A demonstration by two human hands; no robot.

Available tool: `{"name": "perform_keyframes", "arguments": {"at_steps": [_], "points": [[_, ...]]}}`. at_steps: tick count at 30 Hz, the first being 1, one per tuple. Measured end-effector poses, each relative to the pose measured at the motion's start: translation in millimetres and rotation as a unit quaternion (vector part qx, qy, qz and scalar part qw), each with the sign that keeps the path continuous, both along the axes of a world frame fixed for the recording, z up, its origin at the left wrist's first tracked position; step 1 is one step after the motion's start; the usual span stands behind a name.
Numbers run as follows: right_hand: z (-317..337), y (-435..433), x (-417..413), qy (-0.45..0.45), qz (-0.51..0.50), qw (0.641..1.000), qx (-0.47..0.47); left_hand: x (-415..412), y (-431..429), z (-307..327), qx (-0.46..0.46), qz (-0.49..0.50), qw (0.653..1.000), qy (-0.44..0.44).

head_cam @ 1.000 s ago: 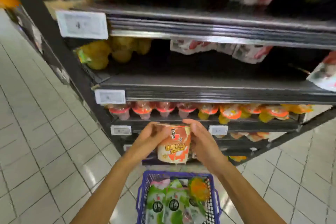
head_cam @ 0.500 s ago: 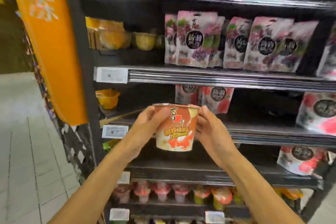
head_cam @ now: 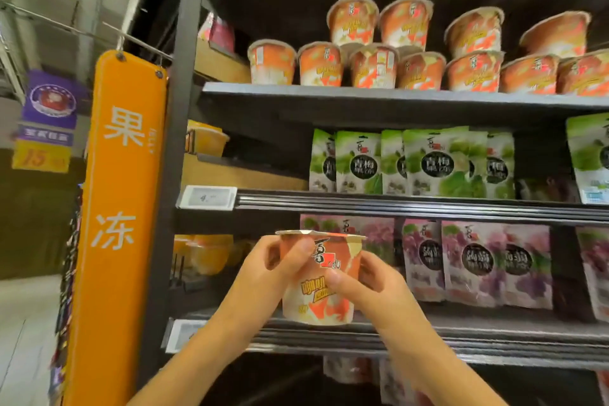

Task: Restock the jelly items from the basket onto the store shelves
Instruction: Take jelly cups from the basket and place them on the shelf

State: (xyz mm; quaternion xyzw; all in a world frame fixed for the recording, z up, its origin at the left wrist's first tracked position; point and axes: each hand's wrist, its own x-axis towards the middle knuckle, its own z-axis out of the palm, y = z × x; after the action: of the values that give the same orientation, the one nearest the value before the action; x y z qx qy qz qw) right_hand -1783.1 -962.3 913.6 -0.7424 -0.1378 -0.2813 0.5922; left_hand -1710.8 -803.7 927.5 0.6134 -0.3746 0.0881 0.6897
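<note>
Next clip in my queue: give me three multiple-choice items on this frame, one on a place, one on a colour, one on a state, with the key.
1. Where do the stocked cups matching the held jelly cup stand?
A) on the shelves above the green pouches
B) on the floor
C) on top of the sign

2. What colour is the hanging sign?
A) blue
B) orange
C) green

3. How is the jelly cup held?
A) by one hand alone
B) upright, by both hands
C) lying on a shelf

Key: 1 A, they fill the upper shelves. 2 B, orange panel with white characters. 3 B, left hand and right hand grip its sides.
</note>
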Motion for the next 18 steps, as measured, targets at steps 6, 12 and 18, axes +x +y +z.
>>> {"name": "perform_keyframes", "arguments": {"at_steps": [6, 12, 18], "points": [[107.1, 6.8, 25.4, -0.139, -0.048, 0.989, -0.018, 18.7, 5.9, 99.5, 0.013, 0.009, 0.992, -0.124], [222.7, 15.8, 51.8, -0.249, -0.108, 0.962, -0.039, 74.4, -16.8, 165.9, 0.015, 0.115, 0.987, -0.114], [331.8, 30.9, 73.4, -0.305, -0.180, 0.933, -0.059, 111.2, -41.1, 140.3, 0.221, 0.175, 0.935, -0.213]]}}
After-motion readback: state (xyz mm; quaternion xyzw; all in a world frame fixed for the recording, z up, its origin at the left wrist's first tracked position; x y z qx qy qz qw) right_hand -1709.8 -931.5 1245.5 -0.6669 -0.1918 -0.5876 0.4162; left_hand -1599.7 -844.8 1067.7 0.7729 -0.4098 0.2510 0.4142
